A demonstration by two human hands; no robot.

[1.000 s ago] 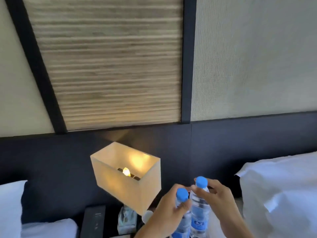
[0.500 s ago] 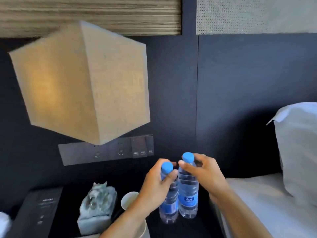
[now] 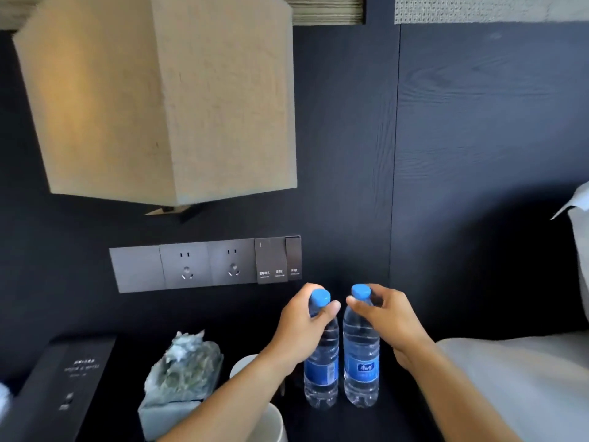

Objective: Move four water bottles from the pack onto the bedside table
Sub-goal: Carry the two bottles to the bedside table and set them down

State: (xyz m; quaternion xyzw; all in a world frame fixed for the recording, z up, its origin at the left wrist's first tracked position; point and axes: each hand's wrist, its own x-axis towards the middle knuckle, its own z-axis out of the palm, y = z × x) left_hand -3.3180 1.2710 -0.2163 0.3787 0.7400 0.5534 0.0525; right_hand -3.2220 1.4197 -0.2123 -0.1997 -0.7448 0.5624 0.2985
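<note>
We've got 2 bottles upright on the dark tabletop [image 3: 398, 422], just right of the white cup [image 3: 271, 422]. Left hand [image 3: 302, 333] fingers wrap the left bottle [image 3: 321, 374]'s neck, right hand [image 3: 389, 320] fingers pinch the right bottle [image 3: 361, 368]'s neck. Behind the cup: tissue box [image 3: 178, 381], socket panel [image 3: 204, 264], lamp [image 3: 159, 97].

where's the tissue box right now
In the head view the tissue box sits low and left of centre on the dark bedside table, between the black box and a white cup, under the lamp shade.
</note>
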